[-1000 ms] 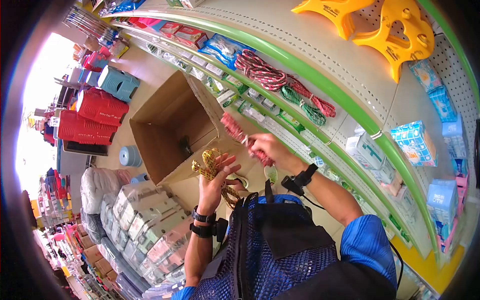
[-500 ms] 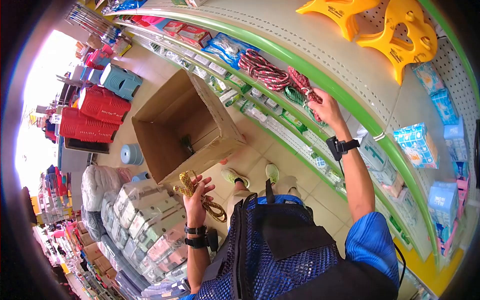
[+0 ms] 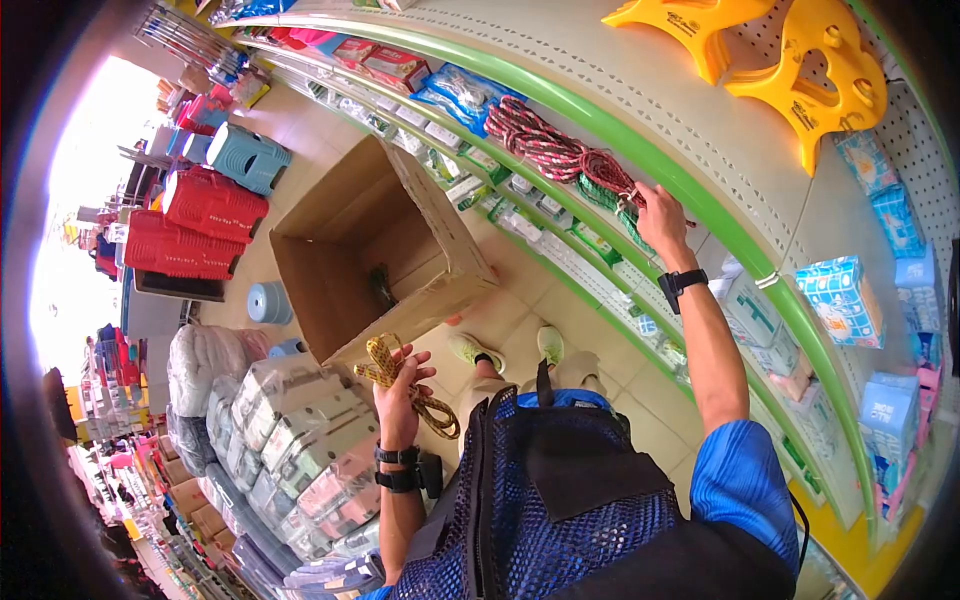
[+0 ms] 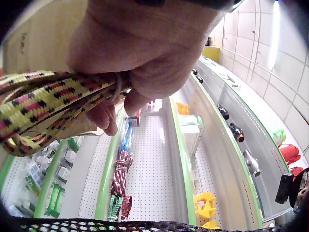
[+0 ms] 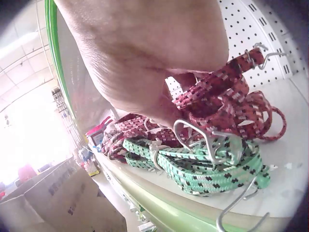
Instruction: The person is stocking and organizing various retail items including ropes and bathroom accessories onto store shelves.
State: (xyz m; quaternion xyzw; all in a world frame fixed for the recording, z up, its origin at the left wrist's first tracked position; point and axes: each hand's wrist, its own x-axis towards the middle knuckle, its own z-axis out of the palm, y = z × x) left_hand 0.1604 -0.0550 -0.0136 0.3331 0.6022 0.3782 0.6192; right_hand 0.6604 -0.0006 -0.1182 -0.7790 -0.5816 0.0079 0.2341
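Observation:
The left hand (image 3: pixel 397 400) holds a tied bundle of yellow cord (image 3: pixel 380 366) near the box's edge; the left wrist view shows its black and red flecks (image 4: pixel 48 99). At the shelf the right hand (image 3: pixel 662 222) has its fingers on a red cord bundle (image 3: pixel 608 172), seen up close as dark red cord (image 5: pixel 212 108) with a metal hook. Beside it on the shelf lies a green cord bundle (image 3: pixel 600 195) with black flecks and metal hooks. Another red-and-white bundle (image 3: pixel 530 140) lies farther along. The right fingertips are partly hidden by the hand in the right wrist view.
An upright-sided open cardboard box (image 3: pixel 450 262) stands on the floor, with a small dark green item (image 3: pixel 380 285) inside. Wrapped goods (image 3: pixel 300 440) are stacked at the left. Yellow plastic pieces (image 3: pixel 800 80) and blue-white packs (image 3: pixel 840 300) sit on the upper shelf. Red stools (image 3: pixel 210 205) stand beyond.
The right hand has carried the red bundle from above the floor to the shelf, where it lies beside the green one. The left hand, still holding yellow cord, has shifted slightly left and down.

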